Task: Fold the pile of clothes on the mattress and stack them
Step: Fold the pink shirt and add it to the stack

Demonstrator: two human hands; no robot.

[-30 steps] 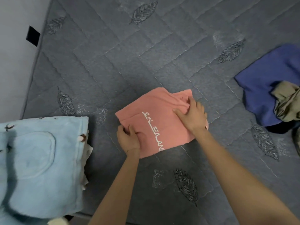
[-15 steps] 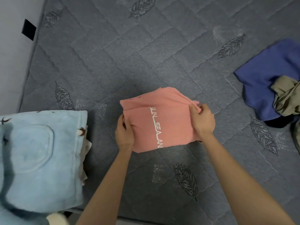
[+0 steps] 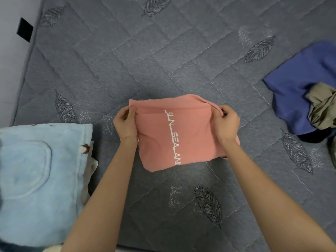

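You are holding the folded pink shirt (image 3: 174,135) over the middle of the mattress (image 3: 145,60), your left hand (image 3: 125,122) and right hand (image 3: 227,124) pinching its far corners, fingers grasping cloth; the pale blue stack (image 3: 41,170) is sitting at your left. The blue garment (image 3: 300,84) and khaki garment (image 3: 321,104) are lying unfolded at right; stacking this shirt and folding those two is remaining, I judge.

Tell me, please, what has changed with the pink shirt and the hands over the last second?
The left hand and right hand moved up the pink shirt and now pinch its far corners; the shirt has turned square to the person. The light blue stack, blue garment and khaki garment stayed put on the mattress.
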